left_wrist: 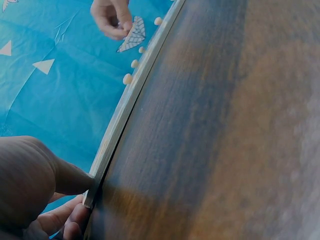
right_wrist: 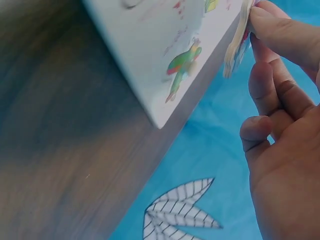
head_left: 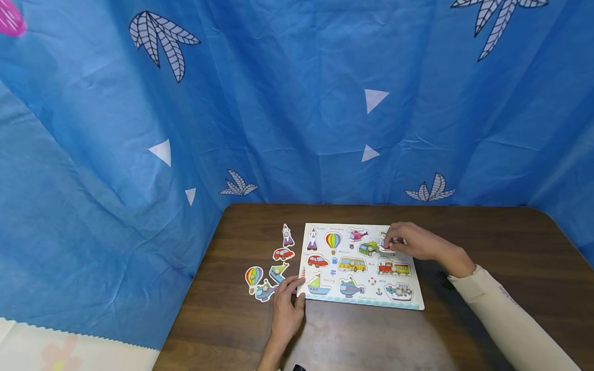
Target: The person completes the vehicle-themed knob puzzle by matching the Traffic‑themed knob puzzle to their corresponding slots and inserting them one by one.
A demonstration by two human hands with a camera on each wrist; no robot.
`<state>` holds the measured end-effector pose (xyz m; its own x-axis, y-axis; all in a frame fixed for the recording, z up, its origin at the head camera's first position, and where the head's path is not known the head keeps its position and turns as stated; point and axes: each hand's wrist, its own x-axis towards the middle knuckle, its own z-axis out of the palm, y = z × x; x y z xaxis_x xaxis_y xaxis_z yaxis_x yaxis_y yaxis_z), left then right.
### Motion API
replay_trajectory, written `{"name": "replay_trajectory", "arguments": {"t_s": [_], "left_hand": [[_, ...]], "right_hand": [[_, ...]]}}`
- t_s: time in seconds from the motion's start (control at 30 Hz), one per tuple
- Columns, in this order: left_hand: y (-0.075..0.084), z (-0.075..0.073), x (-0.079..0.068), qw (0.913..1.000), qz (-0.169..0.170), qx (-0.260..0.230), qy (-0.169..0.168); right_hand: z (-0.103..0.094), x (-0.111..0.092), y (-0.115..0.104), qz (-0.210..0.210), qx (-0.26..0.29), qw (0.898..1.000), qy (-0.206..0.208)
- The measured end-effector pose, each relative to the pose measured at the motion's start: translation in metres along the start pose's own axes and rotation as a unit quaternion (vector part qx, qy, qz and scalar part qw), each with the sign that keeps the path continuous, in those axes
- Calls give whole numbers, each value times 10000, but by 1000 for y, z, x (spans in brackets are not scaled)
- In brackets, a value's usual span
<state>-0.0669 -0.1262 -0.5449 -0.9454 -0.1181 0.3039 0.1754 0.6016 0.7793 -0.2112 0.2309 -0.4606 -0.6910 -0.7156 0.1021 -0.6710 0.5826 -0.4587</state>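
Puzzle board (head_left: 365, 274) lies on the table (head_left: 362, 340), left hand (head_left: 287, 312) gripping its near left corner. Right hand (head_left: 417, 242) pinches a piece (right_wrist: 234, 56) near its far right corner. Loose pieces (head_left: 283, 254) lie toward the table's left edge.

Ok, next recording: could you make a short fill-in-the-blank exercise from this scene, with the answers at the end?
1. The ____ hand pinches a piece.
2. The left hand grips the ____.
3. Among the loose pieces on the table, the ____ lies highest in the head view.
4. The curtain behind the table is mainly ____.

Missing words: right; board; rocket; blue.
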Motion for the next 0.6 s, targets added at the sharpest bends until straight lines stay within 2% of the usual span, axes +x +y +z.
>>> {"name": "replay_trajectory", "arguments": {"t_s": [0.27,0.6], "left_hand": [[1,0,0,10000,-5,-17,24],[1,1,-2,10000,-45,48,54]], "right_hand": [[7,31,-5,-2,-235,9996,-174],[17,61,-6,188,-515,9985,-16]]}}
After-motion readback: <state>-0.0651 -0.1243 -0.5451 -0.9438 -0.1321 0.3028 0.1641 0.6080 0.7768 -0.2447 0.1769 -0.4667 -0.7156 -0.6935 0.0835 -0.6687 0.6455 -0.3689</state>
